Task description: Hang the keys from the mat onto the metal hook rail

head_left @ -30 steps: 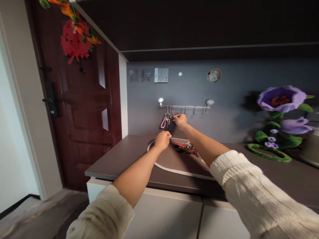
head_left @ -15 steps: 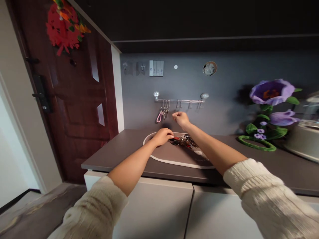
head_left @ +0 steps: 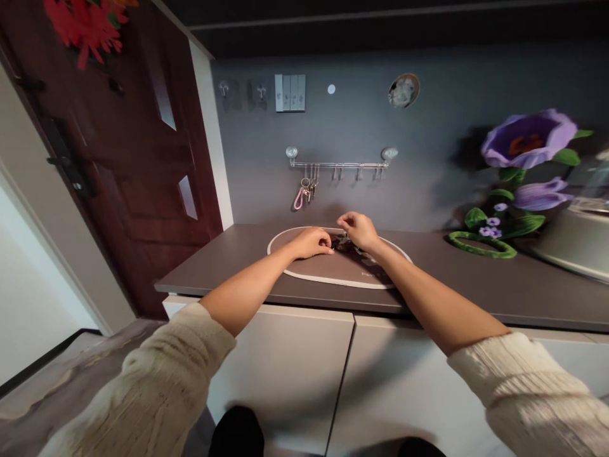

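Note:
Both my hands meet over a small pile of keys (head_left: 341,242) lying on an oval brown mat with a white rim (head_left: 304,277) on the countertop. My left hand (head_left: 312,243) rests curled at the left side of the pile, fingertips on the keys. From the right, my right hand (head_left: 358,229) comes down with fingers bent and pinched onto the same pile. On the wall above, a chrome hook rail (head_left: 339,164) carries one key bunch with a pink loop (head_left: 301,193) on its left hooks.
A dark red door (head_left: 118,158) stands at the left. Purple fabric flowers with a green coil (head_left: 518,184) sit on the counter at the right, beside a grey vessel (head_left: 575,244). White cabinet doors (head_left: 304,374) lie below the counter. Switches (head_left: 290,92) are on the grey wall.
My right hand left the hook rail and dropped to the keys on the mat. My left hand lowered onto the pile too. The view tilted down.

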`<control>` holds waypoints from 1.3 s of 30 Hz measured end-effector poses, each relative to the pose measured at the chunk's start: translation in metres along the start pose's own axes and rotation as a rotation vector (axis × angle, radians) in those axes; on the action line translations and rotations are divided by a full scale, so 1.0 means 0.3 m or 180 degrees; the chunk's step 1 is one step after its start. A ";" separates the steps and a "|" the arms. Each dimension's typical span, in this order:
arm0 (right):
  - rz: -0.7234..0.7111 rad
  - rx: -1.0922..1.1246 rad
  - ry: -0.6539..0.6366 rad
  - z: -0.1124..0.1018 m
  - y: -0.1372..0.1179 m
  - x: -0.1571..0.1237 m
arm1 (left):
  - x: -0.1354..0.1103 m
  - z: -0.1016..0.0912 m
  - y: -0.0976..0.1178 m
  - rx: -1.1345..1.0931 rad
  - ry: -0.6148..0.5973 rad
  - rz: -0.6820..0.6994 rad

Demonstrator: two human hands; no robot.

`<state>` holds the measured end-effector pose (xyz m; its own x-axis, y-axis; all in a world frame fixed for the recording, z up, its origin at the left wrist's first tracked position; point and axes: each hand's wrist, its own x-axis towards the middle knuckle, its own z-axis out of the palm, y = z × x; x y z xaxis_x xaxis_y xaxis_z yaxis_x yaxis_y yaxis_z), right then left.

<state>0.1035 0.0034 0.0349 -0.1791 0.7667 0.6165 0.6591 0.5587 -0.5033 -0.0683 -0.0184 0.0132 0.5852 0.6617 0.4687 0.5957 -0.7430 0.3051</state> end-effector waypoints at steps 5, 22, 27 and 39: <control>-0.0189 -0.0387 -0.0210 0.000 0.007 -0.007 | -0.008 -0.003 0.005 0.0204 -0.0050 0.0043; -0.0263 -0.0653 -0.0647 0.025 0.002 -0.022 | -0.006 -0.025 -0.026 0.0617 0.0367 -0.0449; -0.0364 -0.0522 -0.0696 0.027 -0.001 -0.027 | 0.000 -0.030 -0.023 0.0527 0.0535 -0.0565; -0.0275 0.0222 -0.0746 0.051 0.016 -0.025 | 0.001 -0.043 0.004 -0.0707 0.0991 -0.1070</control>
<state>0.0969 0.0051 0.0185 -0.4023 0.7629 0.5061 0.5835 0.6396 -0.5004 -0.0745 -0.0203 0.0245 0.1694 0.8317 0.5288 0.5717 -0.5200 0.6346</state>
